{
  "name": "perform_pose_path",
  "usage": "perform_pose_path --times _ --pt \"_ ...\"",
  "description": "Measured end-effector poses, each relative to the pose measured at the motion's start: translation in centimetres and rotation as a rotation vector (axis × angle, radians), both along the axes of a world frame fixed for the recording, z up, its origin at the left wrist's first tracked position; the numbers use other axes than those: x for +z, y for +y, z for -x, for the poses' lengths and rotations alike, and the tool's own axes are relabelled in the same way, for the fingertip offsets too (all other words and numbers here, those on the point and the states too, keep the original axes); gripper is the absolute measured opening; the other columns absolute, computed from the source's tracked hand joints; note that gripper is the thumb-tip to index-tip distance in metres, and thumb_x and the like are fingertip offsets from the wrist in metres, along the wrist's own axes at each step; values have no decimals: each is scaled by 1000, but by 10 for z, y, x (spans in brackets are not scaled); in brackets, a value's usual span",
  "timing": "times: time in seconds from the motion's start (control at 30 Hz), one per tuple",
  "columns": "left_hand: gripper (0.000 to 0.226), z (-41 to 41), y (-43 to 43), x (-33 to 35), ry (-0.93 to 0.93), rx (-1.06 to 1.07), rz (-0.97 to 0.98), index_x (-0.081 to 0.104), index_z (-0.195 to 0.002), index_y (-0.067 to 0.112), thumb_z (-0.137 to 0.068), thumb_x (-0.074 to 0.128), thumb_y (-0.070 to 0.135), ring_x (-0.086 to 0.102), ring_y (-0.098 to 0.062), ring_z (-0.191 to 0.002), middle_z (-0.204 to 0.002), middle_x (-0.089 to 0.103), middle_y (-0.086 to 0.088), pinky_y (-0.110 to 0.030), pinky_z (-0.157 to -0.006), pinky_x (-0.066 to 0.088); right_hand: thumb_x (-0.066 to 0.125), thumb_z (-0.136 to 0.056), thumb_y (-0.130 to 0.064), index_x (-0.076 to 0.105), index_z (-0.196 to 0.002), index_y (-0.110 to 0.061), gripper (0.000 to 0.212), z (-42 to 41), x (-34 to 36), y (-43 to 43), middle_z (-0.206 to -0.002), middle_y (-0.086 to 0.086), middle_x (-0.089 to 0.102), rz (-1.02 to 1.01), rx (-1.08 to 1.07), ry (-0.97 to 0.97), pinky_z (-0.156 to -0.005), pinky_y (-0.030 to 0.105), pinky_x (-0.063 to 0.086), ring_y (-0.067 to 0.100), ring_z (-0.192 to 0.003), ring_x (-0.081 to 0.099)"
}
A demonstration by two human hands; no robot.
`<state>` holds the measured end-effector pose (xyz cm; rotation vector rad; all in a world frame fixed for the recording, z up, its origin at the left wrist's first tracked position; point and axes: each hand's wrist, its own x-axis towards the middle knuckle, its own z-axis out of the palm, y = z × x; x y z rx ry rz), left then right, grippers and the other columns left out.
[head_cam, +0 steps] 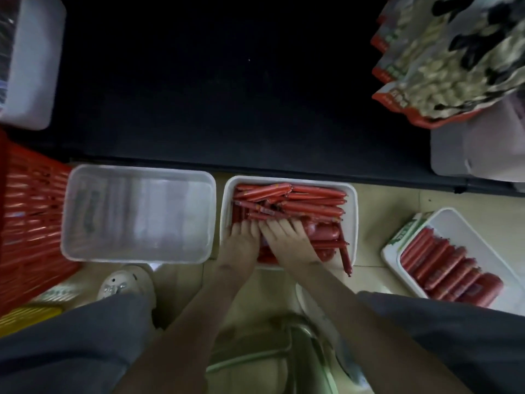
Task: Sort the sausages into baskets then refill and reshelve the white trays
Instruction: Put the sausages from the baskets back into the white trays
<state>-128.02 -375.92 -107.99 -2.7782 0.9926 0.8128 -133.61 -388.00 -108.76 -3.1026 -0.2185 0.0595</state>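
A white tray (353,223) on the floor in front of me is piled with thin red sausages (306,206), with a few thicker ones (324,233) near its front. Both my hands rest palm down on that pile at the tray's near edge. My left hand (241,243) and my right hand (287,240) touch side by side, fingers stretched over the sausages. A second white tray (466,234) at the right holds a row of thick red sausages (451,268). A red basket (28,223) stands at the far left.
A clear plastic tub (139,214) sits between the red basket and the tray. Behind them is a dark low shelf (213,95), with printed snack bags (443,66) at its right and a white bin (34,66) at its left. A yellow basket (28,314) and a metal stool (284,351) are near my legs.
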Motion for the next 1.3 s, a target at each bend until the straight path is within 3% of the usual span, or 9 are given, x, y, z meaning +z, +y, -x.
perform_pose_path --times 0.07,0.1,0.2,0.37,0.67,0.77,0.9,1.1,1.3 --pt "49 -4 12 -1 28 88 10 60 -87 6 -53 89 26 63 -27 -66 -77 62 -12 -32 -56 51 39 -79 -20 49 -123 -15 46 6 1 5 -108 1 64 -15 -36 40 -93 39 36 20 -99 51" --pt "51 -5 21 -4 64 167 -2 59 -84 5 -50 90 26 63 -28 -63 -74 62 -13 -31 -51 50 46 -76 -21 47 -127 -15 51 10 1 4 -113 3 63 -5 -90 82 -95 41 39 22 -103 52" --pt "51 -7 44 -5 195 493 -10 49 -111 -4 -81 70 31 59 -37 -95 -106 58 -22 -41 -76 48 72 -64 -16 55 -125 -12 63 16 5 -8 -113 7 62 15 -196 306 -92 43 48 25 -103 60" --pt "49 -8 62 -6 186 692 169 46 -109 -11 -84 70 25 54 -44 -99 -107 56 -29 -46 -79 42 49 -89 -6 28 -143 -11 57 26 -4 -31 -139 8 35 15 -91 655 -106 39 34 25 -131 32" --pt "47 9 72 -1 153 619 235 48 -112 -7 -85 68 27 54 -38 -98 -108 55 -24 -44 -78 45 64 -82 -14 48 -129 -11 50 24 4 -26 -123 6 54 111 -87 606 -96 31 39 22 -115 50" --pt "48 11 74 4 168 666 244 46 -114 -5 -88 65 31 53 -36 -102 -113 54 -22 -43 -79 44 49 -89 -9 40 -132 -13 44 28 2 -27 -132 5 45 92 -216 613 -103 34 32 22 -123 41" --pt "49 13 78 8 164 737 263 46 -116 -4 -89 64 32 52 -34 -103 -114 53 -21 -40 -77 42 58 -86 -21 45 -136 -9 53 22 1 -25 -133 11 51 90 -305 437 -108 46 31 28 -126 45" --pt "48 14 86 8 148 723 273 47 -118 -3 -89 65 31 53 -35 -102 -114 53 -21 -40 -77 42 58 -86 -7 -7 -150 -6 91 -15 -11 -35 -155 23 12 187 -339 568 -117 47 9 35 -145 11" --pt "44 13 83 7 116 699 300 48 -117 -3 -90 62 30 52 -32 -102 -114 54 -20 -38 -81 43 61 -84 -10 27 -138 -3 64 -41 -25 -44 -135 19 41 243 -293 589 -112 42 28 32 -127 39"
